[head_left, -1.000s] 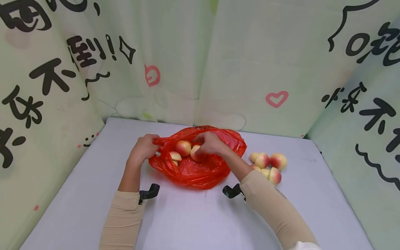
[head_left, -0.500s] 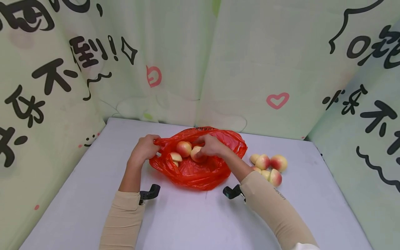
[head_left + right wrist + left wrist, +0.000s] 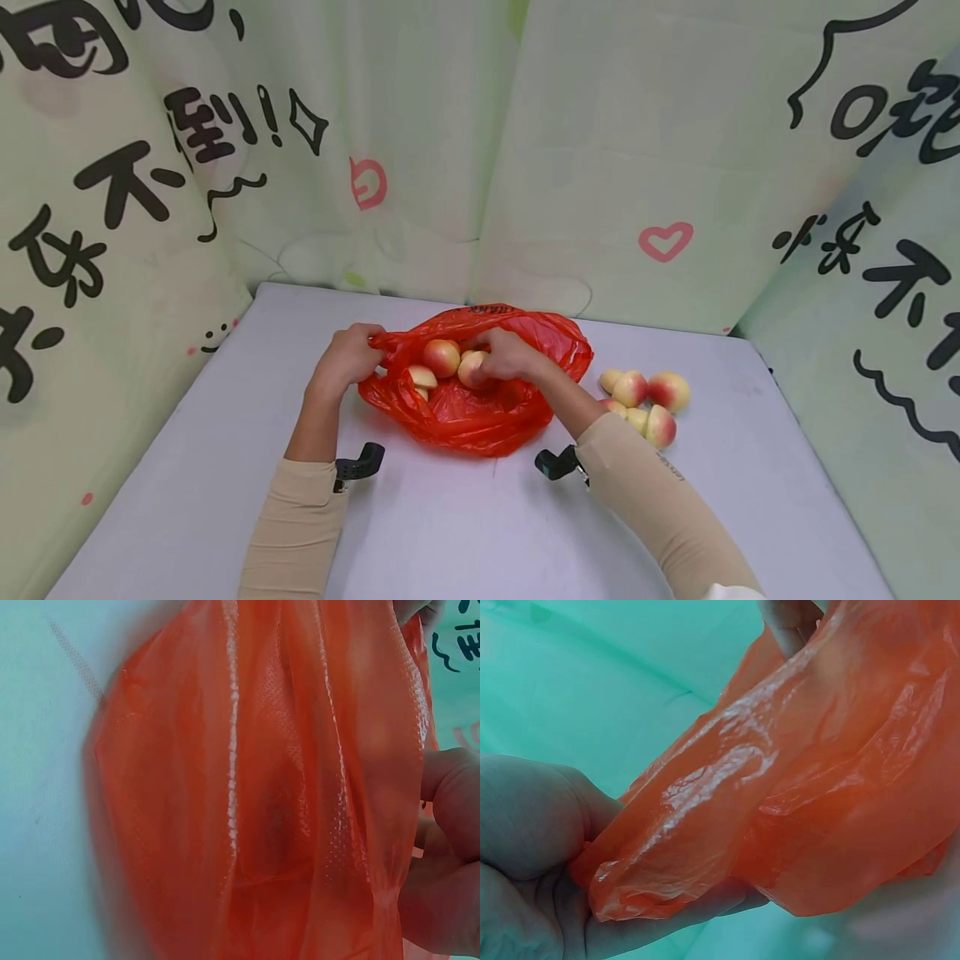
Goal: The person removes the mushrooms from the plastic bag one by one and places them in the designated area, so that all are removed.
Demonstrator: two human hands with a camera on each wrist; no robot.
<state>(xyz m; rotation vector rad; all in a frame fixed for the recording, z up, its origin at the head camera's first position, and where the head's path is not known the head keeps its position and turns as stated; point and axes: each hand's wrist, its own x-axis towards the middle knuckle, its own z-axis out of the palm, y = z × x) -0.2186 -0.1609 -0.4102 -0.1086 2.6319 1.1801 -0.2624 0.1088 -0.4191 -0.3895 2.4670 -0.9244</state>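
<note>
A red plastic bag [image 3: 480, 429] lies with its mouth spread toward the head camera. My left hand [image 3: 350, 354] pinches the bag's left rim; in the left wrist view the thin film [image 3: 705, 787] runs between thumb and fingers. Inside the bag, my right hand [image 3: 513, 354] holds a yellow-and-red peach [image 3: 472, 369], its thumb on the near side and the other fingers partly hidden. Beside that peach lies another whole one [image 3: 441, 357], with a pale cut-looking piece [image 3: 422, 377] to its left. Film covers much of the right wrist view, the right hand [image 3: 450, 832] showing at its edge.
Several peaches and peach pieces [image 3: 667, 390] lie on the white table [image 3: 450, 533] right of the bag, close to the right forearm. A printed curtain [image 3: 570, 167] stands along the back and both sides. Black wrist mounts [image 3: 557, 461] jut inward from both forearms.
The right hand's fingers have shifted slightly around the peach in the bag. Left hand, bag and the peaches on the table stay practically where they were.
</note>
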